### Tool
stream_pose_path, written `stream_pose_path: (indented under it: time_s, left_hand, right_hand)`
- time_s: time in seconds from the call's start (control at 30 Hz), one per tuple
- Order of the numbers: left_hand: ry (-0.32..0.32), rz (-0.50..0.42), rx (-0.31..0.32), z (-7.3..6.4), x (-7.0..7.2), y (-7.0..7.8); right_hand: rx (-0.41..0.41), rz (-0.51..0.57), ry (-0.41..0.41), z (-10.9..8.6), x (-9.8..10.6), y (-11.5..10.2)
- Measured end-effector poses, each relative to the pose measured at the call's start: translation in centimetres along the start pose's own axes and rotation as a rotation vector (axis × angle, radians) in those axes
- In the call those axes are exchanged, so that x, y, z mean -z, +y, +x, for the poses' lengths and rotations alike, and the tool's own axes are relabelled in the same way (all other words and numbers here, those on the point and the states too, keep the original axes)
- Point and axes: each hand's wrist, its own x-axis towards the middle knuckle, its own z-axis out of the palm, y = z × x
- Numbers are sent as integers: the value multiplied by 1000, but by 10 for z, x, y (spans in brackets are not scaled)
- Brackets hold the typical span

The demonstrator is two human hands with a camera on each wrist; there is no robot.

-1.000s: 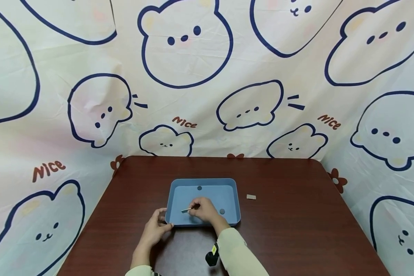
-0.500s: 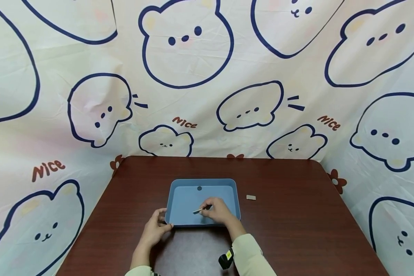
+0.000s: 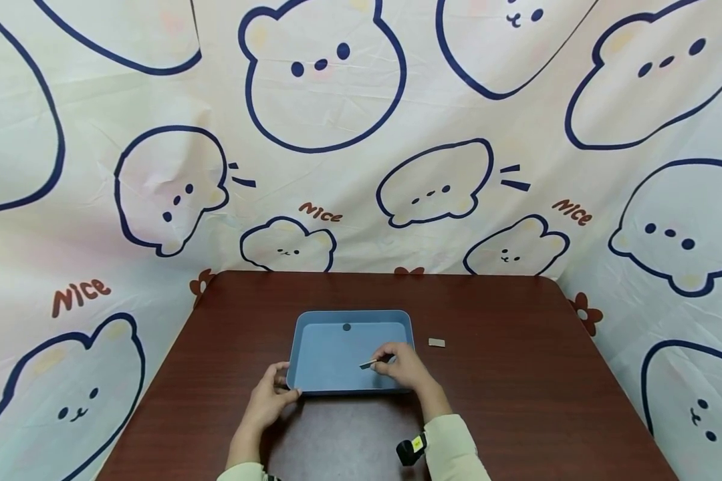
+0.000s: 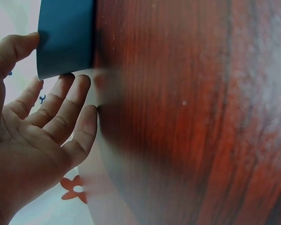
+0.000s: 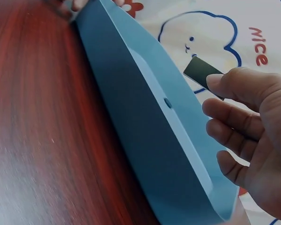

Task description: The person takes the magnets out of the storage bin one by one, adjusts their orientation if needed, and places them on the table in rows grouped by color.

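Observation:
My right hand [image 3: 402, 366] pinches a small flat rectangular piece [image 5: 201, 72] between thumb and fingers, its dark face showing in the right wrist view. It is held over the right part of a shallow blue tray [image 3: 325, 354]. At the tray's near left corner, my left hand [image 3: 271, 397] holds the edge, thumb on one side and fingers on the other; the left wrist view shows the thumb and fingertips against the tray's wall [image 4: 67, 37]. Near the tray's far side lies a small dark round disc [image 3: 346, 327].
Right of the tray, a small pale rectangular piece [image 3: 436, 343] lies on the brown wooden table [image 3: 505, 374]. Behind the table hangs a cloth [image 3: 361, 180] printed with cartoon animals. A black device [image 3: 410, 451] is strapped at my right wrist.
My right hand has moved rightward over the tray with the flat piece in its fingers. A second round disc, seen earlier near the tray's right front, is now hidden. The left hand stays put.

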Motion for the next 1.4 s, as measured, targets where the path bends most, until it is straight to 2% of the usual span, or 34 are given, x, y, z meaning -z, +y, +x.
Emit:
stream_pose_path:
  time_s: [0.37,0.5,0.83,1.1,1.4]
  left_hand:
    - [-4,2,-2,0,0,0]
    - [-7,0,-2,1,-2,-2]
    - [-7,14,-4,1,0,-3]
    - [-9,16,-3,1,1,-1]
    - [-15,19,-1,-1,1,2]
  right_hand:
    - [-39,47,43,-11,26,12]
    - [-89,68,55,-17,39,6]
    - [-202,106,134,-27,61,27]
    - [-221,58,196,-36,79,40]
    - [-312,-7,241,-51,101,59]
